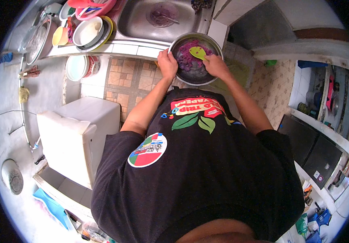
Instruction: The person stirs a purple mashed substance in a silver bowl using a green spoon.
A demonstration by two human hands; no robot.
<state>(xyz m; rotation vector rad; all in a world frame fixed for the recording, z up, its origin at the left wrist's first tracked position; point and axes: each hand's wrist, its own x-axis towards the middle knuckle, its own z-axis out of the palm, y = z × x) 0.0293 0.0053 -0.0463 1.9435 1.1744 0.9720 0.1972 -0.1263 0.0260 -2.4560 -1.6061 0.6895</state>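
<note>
A round metal bowl (194, 79) is in front of me at the sink's near edge, tilted somewhat towards me. Moist purple mash (188, 53) lies in clumps across its bottom and side. My left hand (167, 64) grips the bowl's left rim, thumb along the edge. In my right hand (216, 66) is a lime-green spoon (197, 52), held by its handle at the bowl's right side. The spoon's head, flecked with purple, is over the mash. My right fingers hide most of the handle.
Behind the bowl is a stainless-steel sink (132, 25) holding a purple-stained bowl (162, 13) with a metal spoon. Stacked dishes (88, 32) and a pink basin (107, 10) crowd the counter at left. A white bucket (78, 67) and a white appliance (83, 121) stand to my left.
</note>
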